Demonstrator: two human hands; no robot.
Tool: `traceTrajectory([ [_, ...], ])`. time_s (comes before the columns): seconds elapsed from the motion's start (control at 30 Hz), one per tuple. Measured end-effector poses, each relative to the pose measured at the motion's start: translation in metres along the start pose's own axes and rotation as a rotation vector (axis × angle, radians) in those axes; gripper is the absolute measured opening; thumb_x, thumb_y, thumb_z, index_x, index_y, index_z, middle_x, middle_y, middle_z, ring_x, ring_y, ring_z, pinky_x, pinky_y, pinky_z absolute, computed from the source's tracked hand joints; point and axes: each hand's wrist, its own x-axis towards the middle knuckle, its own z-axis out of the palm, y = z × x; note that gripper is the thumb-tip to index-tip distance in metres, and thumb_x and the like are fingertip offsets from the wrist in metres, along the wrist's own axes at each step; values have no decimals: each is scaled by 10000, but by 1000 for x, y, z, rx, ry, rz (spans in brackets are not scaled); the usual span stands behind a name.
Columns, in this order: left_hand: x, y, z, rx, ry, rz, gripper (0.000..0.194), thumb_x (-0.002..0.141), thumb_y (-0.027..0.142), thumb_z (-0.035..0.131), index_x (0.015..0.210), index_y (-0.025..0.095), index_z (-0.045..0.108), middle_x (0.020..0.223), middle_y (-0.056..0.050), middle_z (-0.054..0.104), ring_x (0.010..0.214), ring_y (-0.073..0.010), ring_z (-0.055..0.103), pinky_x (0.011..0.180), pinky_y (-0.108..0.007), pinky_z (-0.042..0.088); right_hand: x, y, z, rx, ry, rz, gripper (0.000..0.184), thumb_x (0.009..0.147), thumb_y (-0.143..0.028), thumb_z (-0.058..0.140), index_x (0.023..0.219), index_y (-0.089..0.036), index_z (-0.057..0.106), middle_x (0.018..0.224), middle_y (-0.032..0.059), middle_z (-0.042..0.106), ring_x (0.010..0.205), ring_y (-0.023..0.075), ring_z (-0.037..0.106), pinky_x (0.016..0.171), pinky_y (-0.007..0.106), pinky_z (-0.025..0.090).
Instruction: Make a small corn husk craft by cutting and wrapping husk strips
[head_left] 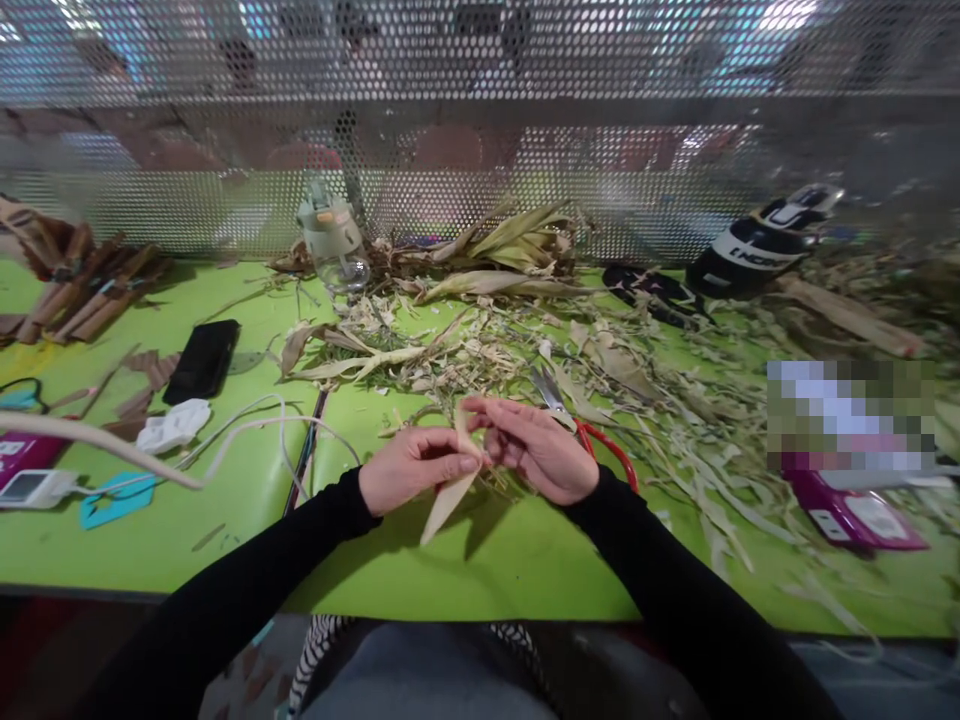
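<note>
My left hand (416,465) pinches a pale strip of corn husk (448,508) between thumb and fingers, close to the table's front edge. One pointed end of the strip hangs below the thumb, and the other stands up between my hands. My right hand (541,452) is curled at the upper part of the same strip, its fingertips closed against it. Something small and reddish shows between the hands, too small to name. Scissors with red handles (616,458) lie just behind my right hand, their blades pointing up and to the left among husk scraps.
Husk shreds (480,362) and whole dry husks (517,262) cover the back and right of the green table (360,575). A clear bottle (335,245), a black bottle (754,250), a black phone (202,360), a white power strip (174,427) with cables and a purple device (862,512) stand or lie about. Behind rises a perforated metal screen (480,140).
</note>
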Motion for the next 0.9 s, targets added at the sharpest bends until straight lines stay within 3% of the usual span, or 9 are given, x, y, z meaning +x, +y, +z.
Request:
traceTrajectory([
  [0.1,4,1,0,-200,190,-62,282,691,399,703,785,142,634,668,5,609,525,-62,494,507,-181,388,-2,3,3,-285,97,-175,321,842,-322,560,1146,-221,545,1017,44,586,576,66,480,473,203,406],
  [0.2,7,3,-4,-232,333,-39,294,685,413,701,770,148,605,627,25,590,493,-52,485,453,-157,372,-6,6,7,-748,248,-502,144,821,-279,600,943,-205,581,870,27,576,554,88,435,470,225,391],
  [0.27,7,5,-7,-211,382,12,292,701,419,683,778,150,601,615,34,572,483,-45,473,430,-145,365,-9,10,12,-978,172,-664,80,818,-256,602,876,-203,586,841,33,592,601,113,481,499,238,419],
  [0.37,6,8,-9,-192,408,78,285,709,407,675,808,148,608,623,36,571,468,-36,447,402,-136,354,-13,13,19,-1215,-20,-710,171,850,-262,551,1010,-216,593,967,69,634,757,166,578,584,277,485],
  [0.43,5,10,-10,-184,418,88,291,706,405,675,812,144,604,657,20,605,463,-38,449,383,-139,347,-20,12,16,-1359,-31,-666,197,888,-290,489,1033,-218,600,982,79,648,801,181,601,630,296,499],
  [0.5,5,12,-10,-189,425,79,297,703,410,675,807,143,596,715,-6,643,488,-52,487,384,-148,364,-29,8,4,-1507,82,-542,237,916,-342,430,955,-204,618,926,84,659,778,187,611,632,299,495],
  [0.63,4,14,-13,-219,463,111,266,699,388,685,781,150,602,748,-8,644,586,-78,553,458,-163,433,-50,1,-39,-1765,435,-45,383,885,-502,366,854,-174,560,821,117,637,677,247,610,541,346,464],
  [0.83,4,19,-23,-260,481,216,223,696,332,707,787,141,637,632,34,577,426,-8,405,361,-121,317,-64,-4,-84,-1605,439,178,399,755,-412,517,1045,-144,465,772,83,630,601,228,608,533,326,455],
  [0.9,5,21,-29,-318,494,229,245,681,333,722,801,142,628,615,37,577,422,-18,456,338,-118,310,-66,-16,-99,-1494,415,244,374,710,-326,537,1032,-159,445,765,66,634,582,211,607,529,311,453],
])
